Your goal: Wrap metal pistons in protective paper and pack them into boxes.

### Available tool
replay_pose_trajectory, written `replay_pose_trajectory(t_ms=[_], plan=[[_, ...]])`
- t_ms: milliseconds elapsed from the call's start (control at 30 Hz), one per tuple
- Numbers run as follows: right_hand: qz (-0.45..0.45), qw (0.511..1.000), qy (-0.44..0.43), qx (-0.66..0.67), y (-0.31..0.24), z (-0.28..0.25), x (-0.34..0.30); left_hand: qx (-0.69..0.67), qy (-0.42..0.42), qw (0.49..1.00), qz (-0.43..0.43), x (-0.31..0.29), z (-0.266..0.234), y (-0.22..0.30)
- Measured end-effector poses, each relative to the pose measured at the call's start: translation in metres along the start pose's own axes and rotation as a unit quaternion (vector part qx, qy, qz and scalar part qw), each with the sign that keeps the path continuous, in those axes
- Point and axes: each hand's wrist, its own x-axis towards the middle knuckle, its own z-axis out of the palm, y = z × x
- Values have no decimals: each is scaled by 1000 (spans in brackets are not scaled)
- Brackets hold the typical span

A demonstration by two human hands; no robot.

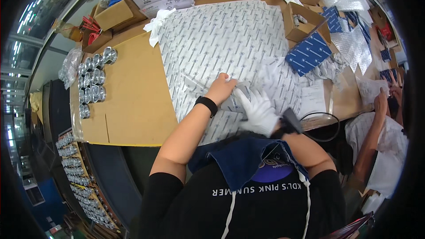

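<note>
Bundle [232, 103] of creased greyish paper with dark print, lying on the printed sheets [221, 35] before the person. Hands hide its ends, so I can't tell its long axis or direction; the left [221, 89] curls against it, grip unclear, the white-gloved right [260, 113] rests on it, fingers outstretched

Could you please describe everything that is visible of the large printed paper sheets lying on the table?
The printed sheets look like thin whitish paper, with small dark marks repeated in slanting rows. They lie broadly flat, several layers slightly offset along the far edge. A crumpled white piece overlaps their far left corner. The bare left hand and gloved right hand are over the near part, at a similarly printed bundle; whether they press the sheets is unclear.
</note>
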Motion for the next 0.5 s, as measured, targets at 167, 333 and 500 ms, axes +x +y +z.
replay_pose_trajectory(t_ms=[167, 333, 500], plan=[[212, 958, -107, 162, 24, 18, 19, 201, 113, 948, 219, -39, -8, 26], [208, 861, -375, 273, 50, -24, 53, 424, 81, 827, 361, -52, 9, 7], [-38, 984, 63, -160, 24, 7, 35, 188, -115, 962, 159, -14, -19, 20]])
